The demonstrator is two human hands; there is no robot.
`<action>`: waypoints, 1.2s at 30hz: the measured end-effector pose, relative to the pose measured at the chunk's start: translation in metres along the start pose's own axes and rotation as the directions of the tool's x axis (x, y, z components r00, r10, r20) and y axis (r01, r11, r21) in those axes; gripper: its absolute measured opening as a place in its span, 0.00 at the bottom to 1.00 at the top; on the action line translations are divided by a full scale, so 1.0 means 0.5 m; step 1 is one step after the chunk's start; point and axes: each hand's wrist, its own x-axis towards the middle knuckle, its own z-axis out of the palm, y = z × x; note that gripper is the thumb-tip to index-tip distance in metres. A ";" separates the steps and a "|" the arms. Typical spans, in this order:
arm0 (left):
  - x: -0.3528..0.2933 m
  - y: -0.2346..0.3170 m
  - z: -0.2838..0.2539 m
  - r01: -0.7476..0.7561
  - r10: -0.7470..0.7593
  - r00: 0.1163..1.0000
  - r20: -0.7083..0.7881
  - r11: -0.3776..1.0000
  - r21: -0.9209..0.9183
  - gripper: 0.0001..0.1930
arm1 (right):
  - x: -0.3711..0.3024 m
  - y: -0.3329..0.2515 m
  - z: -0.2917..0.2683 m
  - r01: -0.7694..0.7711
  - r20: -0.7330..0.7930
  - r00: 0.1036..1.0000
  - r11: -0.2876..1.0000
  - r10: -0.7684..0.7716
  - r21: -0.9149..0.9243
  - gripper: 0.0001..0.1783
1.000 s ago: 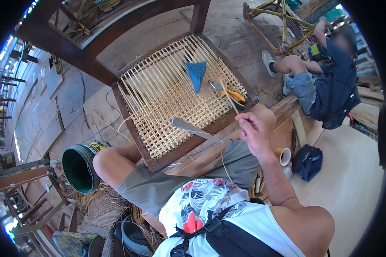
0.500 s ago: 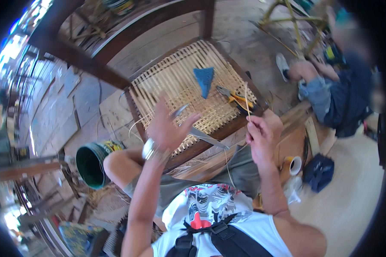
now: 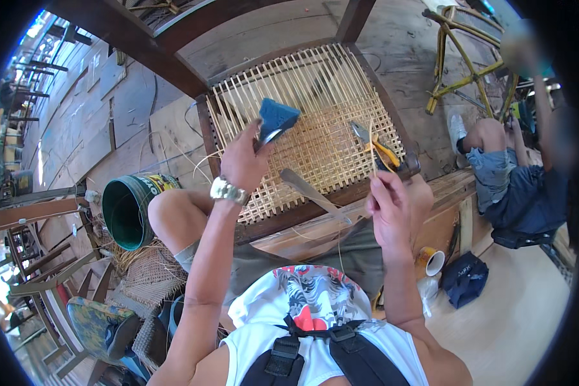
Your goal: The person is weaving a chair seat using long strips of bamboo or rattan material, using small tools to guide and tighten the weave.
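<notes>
A wooden chair with a half-woven cane seat (image 3: 331,138) lies in front of my knees. My left hand (image 3: 243,157) is closed on a blue cloth (image 3: 278,119) above the seat's left part. A shiny metal piece (image 3: 273,136) shows between the fingers and the cloth; its kind is unclear. My right hand (image 3: 390,202), at the seat's front right corner, pinches a thin cane strip (image 3: 372,151) that stands upright from the fingertips. Yellow-handled pliers (image 3: 381,147) rest on the weave beside the strip. A long flat metal blade (image 3: 315,195) lies across the front rail.
A green bucket (image 3: 123,212) stands by my left knee. At right, another person (image 3: 508,174) sits near a bamboo frame (image 3: 473,77). A tape roll (image 3: 433,261) and a dark cloth bag (image 3: 464,280) lie at my right. Chair parts (image 3: 48,283) stack up at left.
My left hand, earlier spread over the weave, has closed on the blue cloth and lifted it leftward. The right hand still holds the cane strip. The whole view has shifted.
</notes>
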 end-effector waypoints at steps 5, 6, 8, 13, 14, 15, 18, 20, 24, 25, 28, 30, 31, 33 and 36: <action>-0.092 0.018 -0.082 0.071 -0.101 0.988 -0.116 0.967 -0.245 0.18 | 0.025 -0.048 0.071 0.091 0.052 0.994 0.995 -0.094 0.048 0.08; -0.122 0.010 -0.078 0.076 -0.103 0.990 -0.100 0.966 -0.247 0.18 | 0.024 -0.046 0.076 0.115 0.048 0.992 0.991 -0.118 0.064 0.08; -0.170 0.020 -0.053 0.097 -0.143 0.980 -0.141 0.951 -0.293 0.19 | 0.028 -0.037 0.067 0.122 0.093 0.987 0.990 -0.129 0.073 0.08; -0.206 0.034 0.006 0.052 -0.097 0.967 -0.237 0.981 -0.189 0.21 | -0.003 -0.018 0.070 0.062 0.079 0.995 0.998 -0.061 -0.004 0.07; -0.211 0.040 0.003 0.029 -0.066 0.960 -0.273 0.990 -0.139 0.22 | -0.006 -0.020 0.067 0.101 0.055 0.994 0.995 -0.099 -0.026 0.07; -0.215 0.044 -0.005 0.022 -0.060 0.959 -0.278 0.990 -0.140 0.22 | -0.007 -0.023 0.061 0.139 0.032 0.990 0.989 -0.138 -0.047 0.07; -0.198 0.049 -0.027 -0.049 0.020 0.950 -0.311 0.995 -0.085 0.27 | 0.000 -0.039 0.037 0.191 0.034 0.982 0.977 -0.188 -0.094 0.07; -0.146 0.043 -0.036 -0.102 0.048 0.943 -0.329 0.984 -0.149 0.28 | -0.003 -0.040 0.035 0.178 0.012 0.984 0.980 -0.178 -0.091 0.07; -0.008 0.105 -0.047 -0.172 0.099 0.925 -0.366 0.969 -0.175 0.30 | 0.015 -0.005 0.093 0.120 0.153 0.980 0.992 -0.124 0.031 0.07; 0.027 0.117 -0.043 -0.222 0.184 0.911 -0.369 0.973 -0.065 0.31 | 0.023 -0.007 0.115 0.127 0.171 0.977 0.992 -0.125 0.003 0.07; 0.123 0.070 -0.012 -0.210 0.210 0.973 0.096 0.978 -0.011 0.32 | 0.039 -0.053 0.170 0.175 0.190 0.967 0.985 -0.168 -0.016 0.06; 0.142 0.064 -0.023 -0.051 0.056 0.998 0.024 0.986 -0.159 0.30 | 0.046 -0.076 0.177 0.222 0.189 0.957 0.975 -0.221 0.016 0.05; 0.147 0.067 -0.033 0.107 -0.113 0.994 0.000 0.941 -0.320 0.28 | 0.051 -0.082 0.179 0.254 0.177 0.950 0.966 -0.257 0.040 0.05; 0.140 0.047 -0.042 0.265 -0.135 0.963 0.234 0.295 -0.918 0.24 | 0.077 -0.096 0.194 0.309 0.203 0.928 0.950 -0.313 0.051 0.06; 0.108 0.071 -0.079 0.465 0.161 0.885 0.436 -0.277 -0.841 0.26 | 0.156 -0.107 0.236 0.140 0.319 0.922 0.959 -0.217 0.248 0.07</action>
